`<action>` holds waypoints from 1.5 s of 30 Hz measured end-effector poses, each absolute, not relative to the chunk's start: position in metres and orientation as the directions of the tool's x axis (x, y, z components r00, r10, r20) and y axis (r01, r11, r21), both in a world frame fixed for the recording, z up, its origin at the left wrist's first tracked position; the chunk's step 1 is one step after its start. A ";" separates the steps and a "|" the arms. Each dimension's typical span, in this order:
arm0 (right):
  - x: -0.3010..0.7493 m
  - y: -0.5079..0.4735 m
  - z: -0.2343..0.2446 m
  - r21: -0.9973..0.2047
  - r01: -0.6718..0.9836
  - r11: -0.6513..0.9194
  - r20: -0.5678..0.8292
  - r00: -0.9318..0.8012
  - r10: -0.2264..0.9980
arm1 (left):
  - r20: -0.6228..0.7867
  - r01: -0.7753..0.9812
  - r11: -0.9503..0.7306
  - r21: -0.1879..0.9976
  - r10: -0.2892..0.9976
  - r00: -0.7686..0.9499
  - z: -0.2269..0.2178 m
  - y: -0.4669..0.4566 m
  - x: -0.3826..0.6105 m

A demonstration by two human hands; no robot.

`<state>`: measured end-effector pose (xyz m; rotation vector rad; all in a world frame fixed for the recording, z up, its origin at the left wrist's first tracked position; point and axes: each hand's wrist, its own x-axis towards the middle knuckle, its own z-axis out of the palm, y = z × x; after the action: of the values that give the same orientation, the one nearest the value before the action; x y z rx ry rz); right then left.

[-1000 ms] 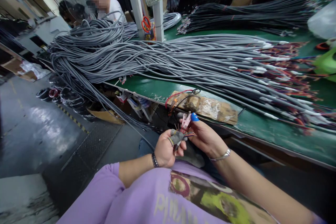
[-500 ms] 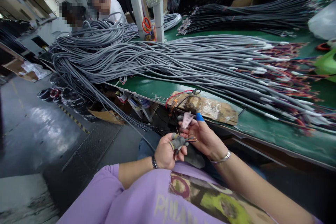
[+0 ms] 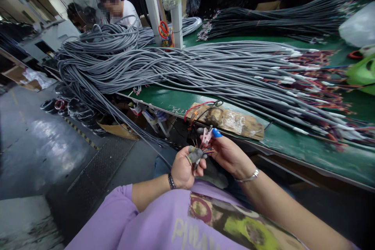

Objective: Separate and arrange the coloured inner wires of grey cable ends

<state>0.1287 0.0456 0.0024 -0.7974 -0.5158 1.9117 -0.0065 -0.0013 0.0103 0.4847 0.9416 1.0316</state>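
My left hand (image 3: pixel 182 167), with grey finger covers on some fingers, is closed around the end of a grey cable. Thin coloured wires (image 3: pixel 208 150) fan out from its fingertips toward the right hand. My right hand (image 3: pixel 227 154) has a blue cover on the thumb and pinches a small pale pink clip-like tool (image 3: pixel 207 136). That tool sits just above the wires; whether it touches one of them I cannot tell. The grey cable (image 3: pixel 164 158) trails off to the left, and its end is hidden inside the left hand.
A thick bundle of grey cables (image 3: pixel 164 66) with stripped ends lies along the green bench (image 3: pixel 295 150). A taped board (image 3: pixel 234 119) with red and black leads rests at its front edge. Black cables (image 3: pixel 269 17) lie behind. A person (image 3: pixel 129 11) sits beyond the coiled cables.
My right thumb has closed down onto the pink tool, which has turned to show its tip. My left hand has risen slightly with the wires. A second person at the back left no longer shows.
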 end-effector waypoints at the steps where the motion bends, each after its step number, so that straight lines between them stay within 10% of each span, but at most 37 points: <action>1: 0.128 0.046 0.002 -0.644 -0.620 -0.448 -0.316 -0.317 0.894 | -0.426 -0.508 0.460 0.728 0.885 0.190 0.010 -0.001 -0.006; 45: 0.125 0.054 -0.011 -0.657 -0.639 -0.400 -0.316 -0.248 0.916 | -0.492 -0.509 0.520 0.686 0.847 0.202 0.010 0.002 0.000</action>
<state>0.1249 0.0544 -0.0107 -0.8238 -0.4869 1.8394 0.0004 0.0018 0.0100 0.4176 0.9663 0.9853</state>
